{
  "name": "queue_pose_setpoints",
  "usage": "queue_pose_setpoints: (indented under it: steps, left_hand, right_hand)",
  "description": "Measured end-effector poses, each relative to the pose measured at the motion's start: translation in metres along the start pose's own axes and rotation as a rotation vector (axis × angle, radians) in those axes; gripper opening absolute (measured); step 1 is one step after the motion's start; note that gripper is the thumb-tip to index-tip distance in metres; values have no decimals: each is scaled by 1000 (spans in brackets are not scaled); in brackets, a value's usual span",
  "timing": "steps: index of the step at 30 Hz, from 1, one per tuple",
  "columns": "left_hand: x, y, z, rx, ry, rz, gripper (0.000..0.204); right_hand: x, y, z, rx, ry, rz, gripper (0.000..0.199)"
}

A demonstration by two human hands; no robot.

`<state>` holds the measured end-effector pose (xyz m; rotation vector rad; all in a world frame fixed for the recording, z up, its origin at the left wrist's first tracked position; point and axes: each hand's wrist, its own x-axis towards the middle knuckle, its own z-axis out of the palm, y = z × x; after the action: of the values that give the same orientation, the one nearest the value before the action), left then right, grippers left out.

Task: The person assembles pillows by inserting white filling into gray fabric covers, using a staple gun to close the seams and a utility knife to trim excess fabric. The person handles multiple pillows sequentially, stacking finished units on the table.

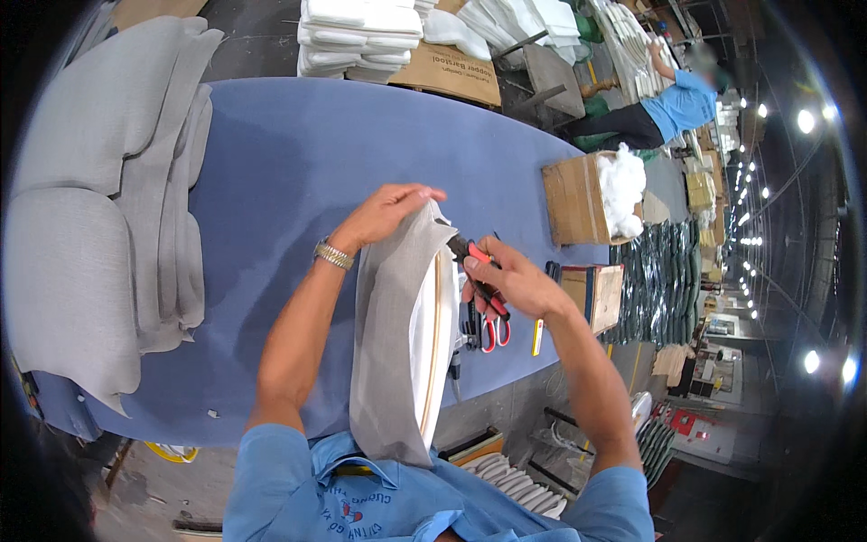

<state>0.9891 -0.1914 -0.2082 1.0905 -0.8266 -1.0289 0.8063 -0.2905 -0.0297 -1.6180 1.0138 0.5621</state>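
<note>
A cushion with a grey fabric cover [388, 307] stands on edge against my body, its open side showing white padding and a tan strip [434, 334]. My left hand [390, 213] holds the cushion's far end, fingers bent over the top edge of the fabric. In my right hand [517, 276] are pliers [479, 260] with red and black handles. Their dark jaws touch or nearly touch the cover's edge near the far corner; the exact contact is too small to tell. Red-handled scissors [496, 334] lie on the table just below my right hand.
Grey covers [81, 244] are piled on the left of the blue table [271, 135]. A cardboard box [578, 199] of white stuffing stands at the right edge. A yellow cutter [537, 337] lies nearby. White pads [357, 36] are stacked beyond; a co-worker [673, 104] stands far right.
</note>
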Motion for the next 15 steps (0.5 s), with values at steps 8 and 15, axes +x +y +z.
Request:
queue_pose_setpoints:
  steps: [8,15]
  left_hand:
    - [24,5,-15,158,-243,-130,45]
    - [21,17,-14,165,-227,-169,44]
  right_hand:
    - [10,12,0,160,-80,-15,31]
    - [14,45,13,554,-137,-64,34]
